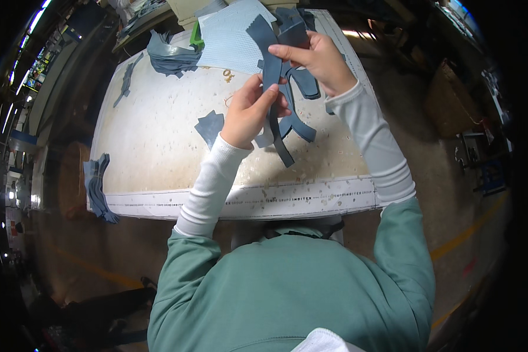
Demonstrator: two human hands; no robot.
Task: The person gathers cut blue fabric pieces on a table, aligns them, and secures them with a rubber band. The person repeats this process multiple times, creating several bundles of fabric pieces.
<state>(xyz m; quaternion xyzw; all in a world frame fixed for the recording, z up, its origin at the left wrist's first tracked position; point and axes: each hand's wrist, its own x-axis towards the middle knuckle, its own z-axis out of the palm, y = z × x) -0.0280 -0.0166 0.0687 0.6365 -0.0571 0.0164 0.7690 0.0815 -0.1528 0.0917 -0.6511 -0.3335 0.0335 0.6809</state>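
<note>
Over the far right part of the table, both my hands hold a long blue-grey leather-like strip (263, 38). My left hand (245, 117) pinches its lower part between thumb and fingers, and the narrow end hangs below. Higher up, my right hand (327, 63) has its thumb pressed on the strip's face; its other fingers are partly hidden behind. More curved blue-grey pieces (302, 130) lie under and beside my hands; I cannot tell whether some are also in my grip. A single flared piece (210, 128) lies left of my left wrist.
The white table (149, 135) has a stack of blue-grey pieces (173, 58) at its far side, beside a pale textured sheet (232, 35) and a green object (196, 36). Small tan bands (227, 75) lie nearby. Another bundle (98, 188) overhangs the near left corner.
</note>
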